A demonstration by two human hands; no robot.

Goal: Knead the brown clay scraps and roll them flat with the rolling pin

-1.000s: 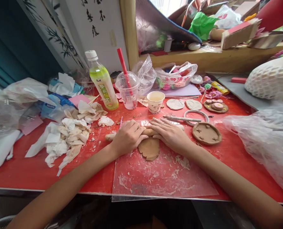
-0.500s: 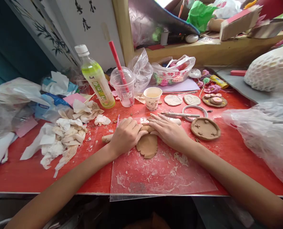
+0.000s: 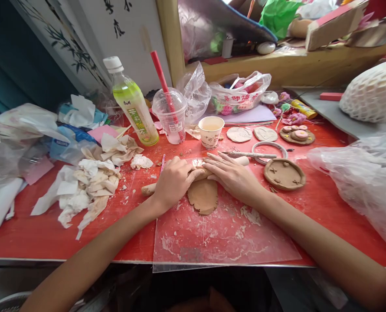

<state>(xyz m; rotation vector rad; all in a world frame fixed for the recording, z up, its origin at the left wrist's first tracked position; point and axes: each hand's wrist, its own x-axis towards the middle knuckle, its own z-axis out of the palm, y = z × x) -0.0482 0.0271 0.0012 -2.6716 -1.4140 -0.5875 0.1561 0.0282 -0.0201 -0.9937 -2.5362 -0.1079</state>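
Observation:
A wooden rolling pin (image 3: 148, 189) lies crosswise under both my hands, its right end (image 3: 242, 160) showing past my fingers. My left hand (image 3: 174, 182) curls over the pin, thumb along it towards the middle. My right hand (image 3: 233, 175) rests on the other half, palm down, fingers stretched out flat. On my side of the pin a flat brown clay disc (image 3: 202, 197) with a ragged edge shows; its far part is hidden. Beneath is a clear plastic sheet (image 3: 212, 253) smeared with dried clay. A clay-stained stick (image 3: 250, 154) lies just beyond my right hand.
A paper cup (image 3: 210, 132), a lidded plastic cup (image 3: 170, 115) and a drink bottle (image 3: 136, 108) stand behind my hands. Crumpled tissues (image 3: 89, 186) lie left. At right are a ring (image 3: 279, 149), a rimmed clay dish (image 3: 284, 174) and a plastic bag (image 3: 362, 173).
The rolling pin and both hands have rolled slightly away from me, baring a little more of the clay disc. The whole view has shifted slightly.

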